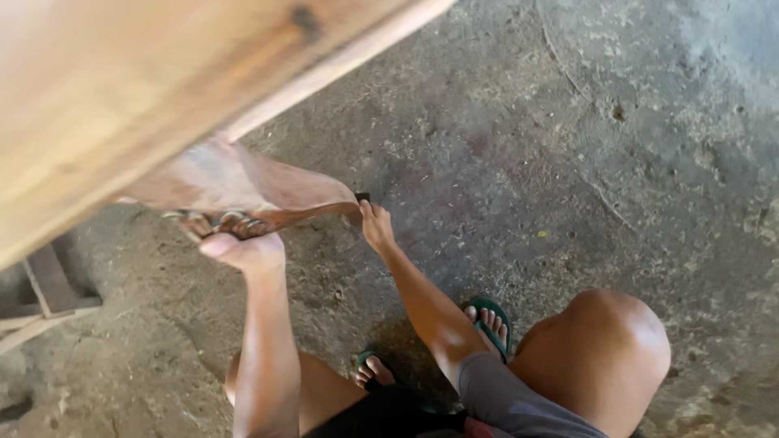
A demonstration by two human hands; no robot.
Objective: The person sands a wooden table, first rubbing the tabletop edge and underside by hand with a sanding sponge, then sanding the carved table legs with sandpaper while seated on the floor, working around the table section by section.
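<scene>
— So, where's each hand?

— Left hand [239, 243] is curled tight around the lower edge of a reddish curved wooden piece [235, 182] beneath the pale wooden board [122, 89]. Right hand [376, 225] pinches that piece's far tip, fingers closed on it.

— And below?

— Bare concrete floor [527, 146] (rough and stained), with the person's feet in green flip-flops [489, 320], knees bent, a few wood scraps [45, 292] lying at left.

Rough concrete floor [568, 146] bears wood scraps [45, 296].
</scene>
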